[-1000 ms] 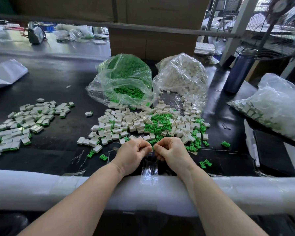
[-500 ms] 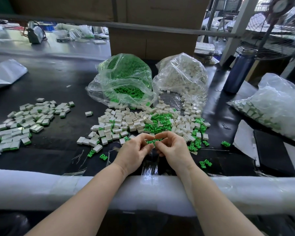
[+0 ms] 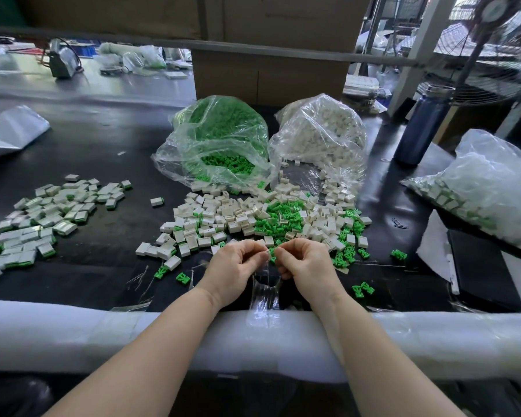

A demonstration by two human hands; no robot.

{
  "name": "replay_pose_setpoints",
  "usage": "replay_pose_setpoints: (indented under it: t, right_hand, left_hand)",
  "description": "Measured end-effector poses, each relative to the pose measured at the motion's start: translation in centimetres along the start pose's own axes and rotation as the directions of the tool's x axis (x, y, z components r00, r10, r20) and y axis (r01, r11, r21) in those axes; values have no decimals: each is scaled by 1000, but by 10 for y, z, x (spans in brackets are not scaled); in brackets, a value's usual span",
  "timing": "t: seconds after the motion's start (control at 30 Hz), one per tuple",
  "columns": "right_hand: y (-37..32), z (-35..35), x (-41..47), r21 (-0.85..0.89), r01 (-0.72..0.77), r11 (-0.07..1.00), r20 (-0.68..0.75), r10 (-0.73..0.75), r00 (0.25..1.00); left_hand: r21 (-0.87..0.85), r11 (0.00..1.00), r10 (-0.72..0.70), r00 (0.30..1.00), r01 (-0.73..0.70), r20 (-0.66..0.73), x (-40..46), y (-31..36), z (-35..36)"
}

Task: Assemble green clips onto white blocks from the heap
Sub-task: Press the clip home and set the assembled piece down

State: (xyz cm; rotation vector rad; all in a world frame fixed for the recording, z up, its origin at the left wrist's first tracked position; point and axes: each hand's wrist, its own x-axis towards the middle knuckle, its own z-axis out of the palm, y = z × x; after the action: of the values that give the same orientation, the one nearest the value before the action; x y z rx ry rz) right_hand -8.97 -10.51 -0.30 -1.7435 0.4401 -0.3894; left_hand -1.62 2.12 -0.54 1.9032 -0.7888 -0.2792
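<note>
Checking for brands, labels or writing yields nothing readable on the bags, the parts or the cartons behind.

Both hands sit close together at the near edge of the heap (image 3: 265, 219), knuckles up, forearms crossing the white foam-padded front edge (image 3: 73, 335) of the black counter (image 3: 103, 152). The left hand (image 3: 233, 272) has its fingers curled in and its grip pinched at the thumb and forefinger; what it holds is too small and too covered to name. The right hand (image 3: 306, 267) is curled the same way, its grip pinching a green clip (image 3: 272, 253) that shows between the two sets of fingertips. Whether a white block sits between the hands cannot be told.

The heap of loose white blocks and green clips lies just beyond the hands, spilling from two open clear bags: one of green clips (image 3: 220, 145), one of white blocks (image 3: 322, 136). Assembled pieces (image 3: 42, 218), white with a green edge, lie spread to the left, well apart from the heap. A few stray clips (image 3: 363, 288) lie near the right wrist.

A crumpled strip of clear film (image 3: 265, 291) lies under and between the wrists. At the right, a further clear bag (image 3: 491, 188) of parts is cut off by the frame edge, and a dark blue bottle (image 3: 418, 124) stands behind it.
</note>
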Motion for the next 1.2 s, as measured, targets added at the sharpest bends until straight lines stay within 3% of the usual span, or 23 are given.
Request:
replay_pose_setpoints:
  t: [0.23,0.53,0.8,1.07,1.2]
  right_hand:
    - [1,2,2,-192,15,981,36,-9,999]
    - [1,1,1,-251,37,967,83,-17,996]
    - [1,-1,-1,45,38,998,9,-39,999]
    - [2,-2,-2,65,91,994,82,-96,992]
    - [2,-2,-1,105,93,990,55,-100,993]
  left_hand:
    - [113,993,-23,999,20,29,0,-4,-1]
    - [202,978,38,998,-46,40,-2,-2,0]
    - [37,999,11,1000,-11,-7,-3,3,3]
    - [17,1000,-21,1000,22,-16,-2,4,1]
    - [-75,997,-22,1000,20,-23,-1,5,0]
